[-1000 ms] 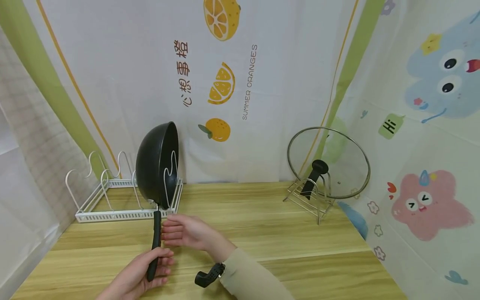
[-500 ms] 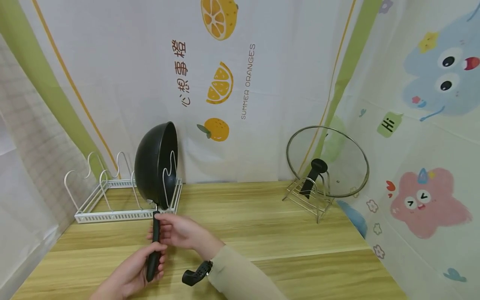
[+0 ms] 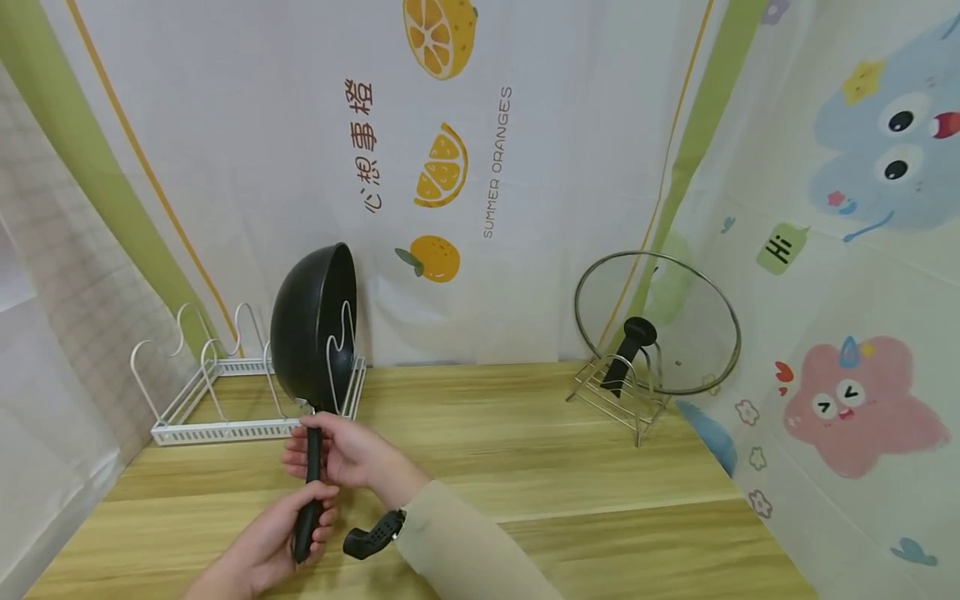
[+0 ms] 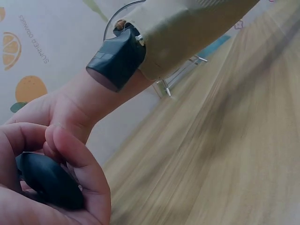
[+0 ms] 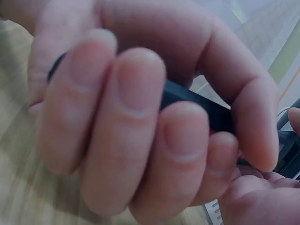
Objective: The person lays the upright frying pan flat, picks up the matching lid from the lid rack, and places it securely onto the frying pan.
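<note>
A black wok [image 3: 303,325] stands on edge in a white pan rack [image 3: 225,432], its mouth facing right and its handle pointing toward me. Low on that black handle [image 3: 303,533], my left hand [image 3: 258,542] grips it; the left wrist view shows the handle's end [image 4: 51,183] inside the curled fingers. Closer to the wok body, my right hand [image 3: 348,446] holds the handle, thumb on top and fingers passing under to the left side. Left-hand fingers [image 5: 126,122] fill the right wrist view, wrapped on the handle, with part of the right hand [image 5: 248,199] at lower right.
At the back right, a glass lid [image 3: 697,342] with a black knob [image 3: 639,332] leans in a small wire stand [image 3: 637,425]. The white rack's other wire loops [image 3: 180,329] rise left of the wok. Printed cloth [image 3: 540,317] hangs behind the wooden table [image 3: 562,475].
My right hand has moved left from beside the handle and taken hold of it near the wok body. My left hand's fingers have closed round the handle. The wok stays in the rack.
</note>
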{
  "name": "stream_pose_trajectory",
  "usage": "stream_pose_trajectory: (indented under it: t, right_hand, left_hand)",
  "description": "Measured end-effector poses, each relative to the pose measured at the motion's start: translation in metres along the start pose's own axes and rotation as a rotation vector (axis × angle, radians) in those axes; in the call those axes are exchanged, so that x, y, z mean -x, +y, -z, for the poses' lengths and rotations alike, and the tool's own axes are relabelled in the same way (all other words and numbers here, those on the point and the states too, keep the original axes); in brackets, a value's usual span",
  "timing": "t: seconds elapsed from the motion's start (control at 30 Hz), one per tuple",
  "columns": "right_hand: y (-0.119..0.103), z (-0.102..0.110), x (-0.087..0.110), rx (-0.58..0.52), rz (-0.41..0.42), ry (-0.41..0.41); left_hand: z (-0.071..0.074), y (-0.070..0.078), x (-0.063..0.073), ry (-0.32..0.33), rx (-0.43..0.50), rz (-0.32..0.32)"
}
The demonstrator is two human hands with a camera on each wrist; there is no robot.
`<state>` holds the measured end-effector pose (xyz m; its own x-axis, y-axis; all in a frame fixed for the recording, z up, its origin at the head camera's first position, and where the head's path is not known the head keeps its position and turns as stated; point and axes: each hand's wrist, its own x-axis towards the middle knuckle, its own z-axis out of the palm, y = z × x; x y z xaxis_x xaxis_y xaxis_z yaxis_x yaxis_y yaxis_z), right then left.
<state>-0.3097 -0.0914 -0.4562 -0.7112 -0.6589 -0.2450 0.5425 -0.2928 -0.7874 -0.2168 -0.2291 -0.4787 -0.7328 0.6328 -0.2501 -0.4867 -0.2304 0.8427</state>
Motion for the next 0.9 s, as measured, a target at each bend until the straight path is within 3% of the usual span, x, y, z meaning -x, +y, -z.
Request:
stream_pose_trajectory:
  t: [0.37,0.63,0.9]
  right_hand:
    - [-0.004,-0.008,-0.006,0.012,-0.001,-0.011]
    - [-0.003,-0.011,-0.009,0.019,0.013,0.082]
    - [-0.005,-0.008,-0.012,0.028,-0.012,0.041]
  left_hand:
    - [0.001,0.004,-0.003,0.017,-0.012,-0.007]
    - [0.0,0.006,-0.006,0.005,-0.029,-0.013]
    - [0.0,0.002,-0.007,0.012,-0.011,-0.016]
